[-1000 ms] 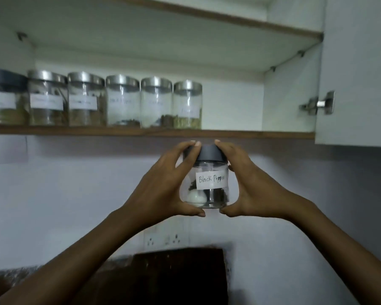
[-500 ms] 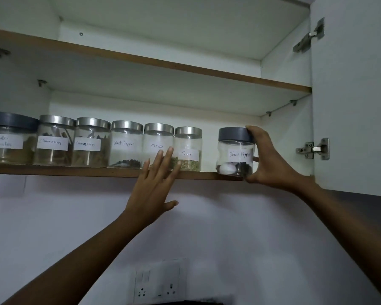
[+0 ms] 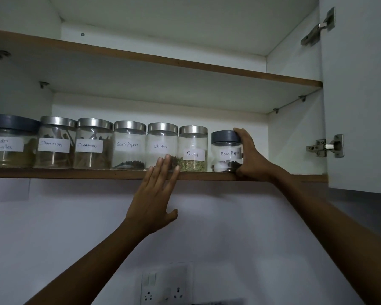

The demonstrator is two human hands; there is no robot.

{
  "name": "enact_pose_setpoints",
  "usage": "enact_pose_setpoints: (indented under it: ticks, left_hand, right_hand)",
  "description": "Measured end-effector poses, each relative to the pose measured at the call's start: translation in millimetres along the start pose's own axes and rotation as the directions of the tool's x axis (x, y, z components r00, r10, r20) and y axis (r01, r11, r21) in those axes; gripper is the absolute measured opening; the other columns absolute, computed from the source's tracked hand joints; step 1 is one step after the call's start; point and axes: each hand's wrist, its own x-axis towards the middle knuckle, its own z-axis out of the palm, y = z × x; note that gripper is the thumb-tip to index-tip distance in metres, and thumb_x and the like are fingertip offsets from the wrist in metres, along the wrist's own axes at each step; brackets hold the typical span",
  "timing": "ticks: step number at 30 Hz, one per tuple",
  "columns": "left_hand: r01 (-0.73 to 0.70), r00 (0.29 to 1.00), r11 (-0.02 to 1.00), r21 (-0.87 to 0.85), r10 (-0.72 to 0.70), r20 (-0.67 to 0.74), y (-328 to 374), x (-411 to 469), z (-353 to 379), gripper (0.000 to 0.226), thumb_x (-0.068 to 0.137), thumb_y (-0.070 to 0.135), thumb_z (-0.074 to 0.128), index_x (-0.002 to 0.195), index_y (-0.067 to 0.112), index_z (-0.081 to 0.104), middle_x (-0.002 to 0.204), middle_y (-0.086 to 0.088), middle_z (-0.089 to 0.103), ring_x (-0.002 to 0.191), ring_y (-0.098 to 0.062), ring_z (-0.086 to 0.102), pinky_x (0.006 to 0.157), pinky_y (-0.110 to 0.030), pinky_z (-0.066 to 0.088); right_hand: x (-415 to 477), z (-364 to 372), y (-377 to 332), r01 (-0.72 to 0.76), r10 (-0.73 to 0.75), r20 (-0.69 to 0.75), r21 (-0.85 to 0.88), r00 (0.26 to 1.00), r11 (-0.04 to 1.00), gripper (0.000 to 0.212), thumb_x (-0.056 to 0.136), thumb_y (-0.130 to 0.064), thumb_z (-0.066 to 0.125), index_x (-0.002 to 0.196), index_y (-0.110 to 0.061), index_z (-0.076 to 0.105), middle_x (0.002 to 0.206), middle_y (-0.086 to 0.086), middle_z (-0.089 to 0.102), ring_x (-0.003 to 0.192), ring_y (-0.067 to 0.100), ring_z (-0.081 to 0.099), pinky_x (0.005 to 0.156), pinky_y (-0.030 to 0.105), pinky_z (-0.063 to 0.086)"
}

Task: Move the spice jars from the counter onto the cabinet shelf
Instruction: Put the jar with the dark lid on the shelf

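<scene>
The dark-lidded Black Pepper jar (image 3: 226, 151) is no longer in the air below the shelf (image 3: 75, 173), held between both hands. It now stands on the shelf at the right end of the row, just beside the Fennel jar (image 3: 193, 148). The right hand (image 3: 250, 158) grips its right side, fingers curled round lid and glass. The left hand (image 3: 156, 194) has let go — it is open, fingers straight, raised in front of the shelf edge and the Cloves jar (image 3: 162, 146); I cannot tell whether it touches either. This jar looks placed, with only the release left. It sits near the front edge, so a nudge inward seems wise. To its right the shelf is bare up to the cabinet side wall (image 3: 295, 139) — room to draw the hand away.
</scene>
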Motion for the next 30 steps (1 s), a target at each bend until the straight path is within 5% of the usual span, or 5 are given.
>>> enact_pose_setpoints:
  ticks: [6,11,15,23,30]
  left_hand:
    - [-0.013,1.0,1.0,0.001,0.013,-0.003,-1,-1,2,0.106,0.068,0.055,0.06,0.149,0.009,0.01,0.155,-0.024,0.002,0.144,-0.036,0.001,0.114,-0.047,0.012]
    - [-0.015,1.0,1.0,0.005,0.015,0.011,-1,-1,1,0.107,0.067,0.056,0.06,0.149,0.008,0.01,0.154,-0.026,0.002,0.143,-0.038,0.003,0.115,-0.049,0.016]
    - [-0.007,0.999,1.0,-0.007,0.008,0.043,1,-1,-1,0.108,0.068,0.054,0.062,0.149,0.009,0.005,0.154,-0.026,-0.001,0.143,-0.039,0.0,0.115,-0.048,0.013]
    - [0.012,0.999,0.987,-0.159,-0.004,0.049,17,-26,-10,0.087,0.082,0.027,0.059,0.148,0.003,0.01,0.156,-0.019,-0.006,0.144,-0.031,-0.007,0.116,-0.041,0.006]
    - [-0.049,0.997,0.964,-0.26,0.063,0.046,40,-90,13,0.069,0.087,0.027,0.047,0.147,0.004,0.021,0.156,-0.016,0.007,0.144,-0.029,0.004,0.115,-0.041,0.009]
  right_hand:
    - [4,13,-9,-0.083,0.089,-0.028,0.166,0.996,0.983,0.107,0.059,-0.012,0.071,0.145,-0.028,0.009,0.144,0.0,0.018,0.125,0.02,0.034,0.092,0.03,0.041]
    - [6,21,-12,-0.08,0.091,-0.06,0.164,0.994,0.983,0.106,0.068,-0.001,0.072,0.147,-0.025,0.005,0.149,0.005,0.017,0.131,0.026,0.032,0.105,0.045,0.038]
    - [-7,26,-16,-0.11,0.12,-0.046,0.182,0.992,0.977,0.11,0.075,-0.004,0.07,0.148,-0.027,-0.009,0.155,0.004,0.002,0.138,0.021,0.02,0.1,0.027,0.033]
    - [-81,80,-40,-0.017,0.099,-0.397,0.205,0.912,0.979,0.084,0.077,-0.005,0.07,0.145,-0.009,0.019,0.148,0.012,0.019,0.133,0.023,0.029,0.11,0.039,0.032]
    - [-160,165,-55,0.039,-0.031,-0.161,0.043,0.986,0.998,0.064,0.08,-0.033,0.053,0.14,-0.021,0.036,0.148,0.0,0.033,0.136,0.014,0.026,0.107,0.03,0.018]
